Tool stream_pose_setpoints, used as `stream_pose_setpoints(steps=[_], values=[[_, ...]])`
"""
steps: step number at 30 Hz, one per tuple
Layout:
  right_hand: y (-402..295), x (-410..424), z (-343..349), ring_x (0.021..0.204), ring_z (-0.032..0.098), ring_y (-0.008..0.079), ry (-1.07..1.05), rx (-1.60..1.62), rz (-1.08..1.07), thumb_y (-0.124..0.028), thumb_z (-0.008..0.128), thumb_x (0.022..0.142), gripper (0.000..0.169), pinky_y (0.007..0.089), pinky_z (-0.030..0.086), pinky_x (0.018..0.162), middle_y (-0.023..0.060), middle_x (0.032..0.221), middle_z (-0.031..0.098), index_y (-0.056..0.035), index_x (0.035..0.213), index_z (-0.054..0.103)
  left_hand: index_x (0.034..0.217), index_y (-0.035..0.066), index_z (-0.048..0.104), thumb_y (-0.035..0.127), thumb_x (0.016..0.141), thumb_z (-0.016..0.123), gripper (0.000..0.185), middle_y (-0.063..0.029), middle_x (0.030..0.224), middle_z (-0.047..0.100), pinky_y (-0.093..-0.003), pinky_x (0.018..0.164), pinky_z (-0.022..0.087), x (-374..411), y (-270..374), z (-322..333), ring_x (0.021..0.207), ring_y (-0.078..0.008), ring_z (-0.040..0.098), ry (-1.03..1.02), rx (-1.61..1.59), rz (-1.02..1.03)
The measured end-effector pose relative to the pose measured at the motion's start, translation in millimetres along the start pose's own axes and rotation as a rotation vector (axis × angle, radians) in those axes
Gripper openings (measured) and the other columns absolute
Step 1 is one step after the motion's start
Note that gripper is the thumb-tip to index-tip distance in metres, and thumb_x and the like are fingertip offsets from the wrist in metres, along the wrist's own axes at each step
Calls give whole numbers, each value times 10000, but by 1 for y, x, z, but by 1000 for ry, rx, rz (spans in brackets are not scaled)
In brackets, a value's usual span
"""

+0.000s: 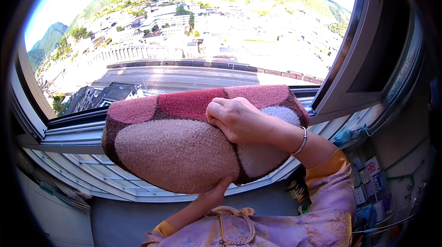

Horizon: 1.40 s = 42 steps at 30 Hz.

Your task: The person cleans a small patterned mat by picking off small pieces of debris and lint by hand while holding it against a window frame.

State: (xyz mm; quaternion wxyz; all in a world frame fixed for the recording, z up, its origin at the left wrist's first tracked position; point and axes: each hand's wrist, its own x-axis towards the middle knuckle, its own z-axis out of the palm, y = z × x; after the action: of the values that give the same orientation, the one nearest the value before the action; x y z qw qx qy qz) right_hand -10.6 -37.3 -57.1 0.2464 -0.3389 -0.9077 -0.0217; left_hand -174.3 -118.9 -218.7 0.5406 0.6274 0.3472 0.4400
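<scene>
A thick pile mat (172,154), patterned with pink, red, beige and pale ovals on dark brown, is draped over the sill of an open window. From below, my left hand (218,191) holds the mat's lower edge; most of its fingers are hidden under the fabric. My right hand (233,119) lies against the upper part of the mat, where the red and beige patches meet. Its fingers are curled closed, and no object shows in them. Whether the fingertips pinch the pile is hidden. A bangle (302,140) circles the right wrist.
The window track (76,133) runs behind the mat, with a sash (348,57) at the right. Outside lies a long drop to railway tracks (155,78) and buildings. Boxes and packets (374,178) crowd the right side. Below the sill is a white lattice (100,169).
</scene>
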Motion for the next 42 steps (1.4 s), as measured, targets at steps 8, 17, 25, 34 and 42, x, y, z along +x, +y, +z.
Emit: stream_pose_setpoints(steps=[8, 17, 25, 34, 42], values=[[37, -54, -45, 871, 615, 365, -14, -77, 384, -93, 538, 865, 120, 437, 489, 785, 205, 908, 621, 14, 916, 559, 1037, 46, 676, 171, 883, 666, 199, -70, 1028, 670, -339, 903, 461, -11, -20, -1, 1001, -178, 598, 161, -450, 153], [39, -74, -49, 753, 586, 191, 95, 256, 347, -75, 607, 888, 68, 312, 487, 700, 93, 800, 612, -12, 869, 588, 1385, -5, 428, 424, 912, 619, 666, -101, 1392, 475, -355, 1080, 328, 5, 40, 16, 1278, -219, 439, -317, 20, -418], [-17, -101, -48, 744, 639, 194, 221, 410, 154, -24, 697, 819, 91, 291, 507, 655, 87, 833, 651, -6, 906, 679, 1344, -36, 459, 322, 1002, 498, 497, -154, 1346, 515, -363, 1082, 332, 5, 64, 32, 1261, -245, 463, -205, -118, 3], [-22, -92, -33, 691, 614, 292, 147, -35, 94, -30, 611, 826, 50, 378, 491, 590, 105, 781, 573, -50, 838, 566, 1259, -31, 552, 240, 976, 560, 392, -150, 1249, 588, -360, 1019, 401, 4, 60, 36, 1169, -238, 537, -66, 11, 78], [-7, -95, -53, 748, 648, 269, 358, 115, 218, -31, 630, 855, 35, 339, 517, 626, 131, 827, 626, 3, 861, 623, 1320, -28, 497, 353, 965, 562, 525, -153, 1347, 525, -357, 1077, 337, 4, 63, 31, 1257, -254, 474, -157, 9, -177]])
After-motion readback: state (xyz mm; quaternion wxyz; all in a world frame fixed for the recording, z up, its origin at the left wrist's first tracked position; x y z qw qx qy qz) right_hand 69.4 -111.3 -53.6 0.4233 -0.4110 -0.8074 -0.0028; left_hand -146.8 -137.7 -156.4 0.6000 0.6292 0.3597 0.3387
